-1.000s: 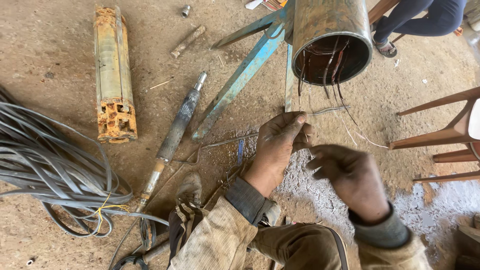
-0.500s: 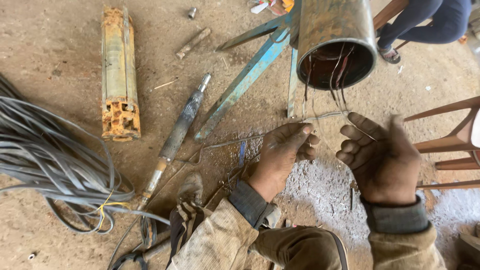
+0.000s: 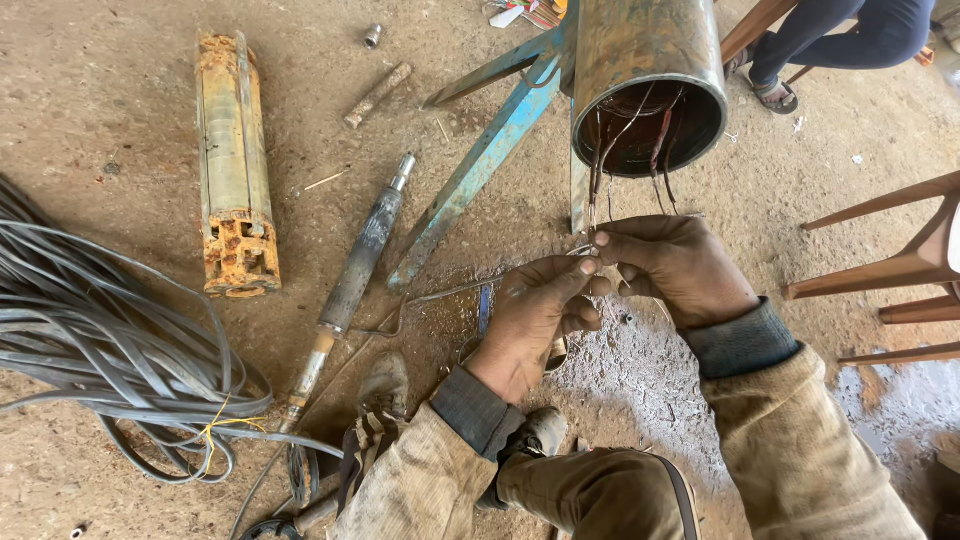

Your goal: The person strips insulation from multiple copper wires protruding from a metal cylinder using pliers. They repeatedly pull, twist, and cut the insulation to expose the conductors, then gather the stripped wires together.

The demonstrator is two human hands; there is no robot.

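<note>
A rusty metal cylinder (image 3: 645,70) lies on a blue stand (image 3: 480,165), its open end facing me with several thin wires (image 3: 600,165) hanging out. My left hand (image 3: 535,320) and my right hand (image 3: 675,268) meet just below the opening. The fingertips of both pinch the ends of the hanging wires together. Both sleeves are dirty beige with dark cuffs.
A rusted pump body (image 3: 232,165) and a long grey shaft (image 3: 350,280) lie on the dirt floor at left. A coil of grey flat cable (image 3: 95,350) fills the left edge. Wooden chair legs (image 3: 880,270) stand at right. Another person's leg and sandal (image 3: 800,70) are at top right.
My right hand has swung in from the right and closed on the wires beside my left hand. The view has shifted slightly closer to the cylinder's mouth.
</note>
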